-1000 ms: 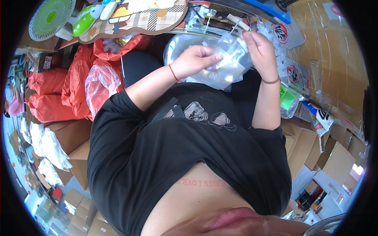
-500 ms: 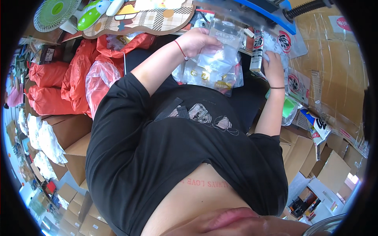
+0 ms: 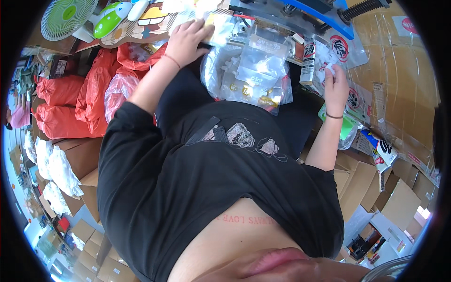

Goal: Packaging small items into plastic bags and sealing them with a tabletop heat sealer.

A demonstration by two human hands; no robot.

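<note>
My left hand point(image 3: 188, 42) is raised at the edge of the patterned mat, fingers stretched over a clear plastic bag point(image 3: 220, 29) with a yellowish patch and the thumb low beside it; it seems to grip the bag's near side. My right hand point(image 3: 336, 87) is at the right, fingertips pinched together among small white pieces point(image 3: 323, 50); what they hold, if anything, is too small to name. Between the hands, on my lap, lies a pile of clear printed bags point(image 3: 260, 70), some with gold-coloured contents.
A press-like machine with a blue frame point(image 3: 329, 16) stands at the far side. A white-and-black box point(image 3: 308, 58) is left of my right hand. Red bags point(image 3: 96, 89) are piled on the left, near a green fan point(image 3: 69, 12). A large cardboard box point(image 3: 399, 70) rises on the right.
My left hand has moved left and away from the lap pile to the mat, with a clear bag at its fingers. My right hand has shifted slightly right and nearer to me.
</note>
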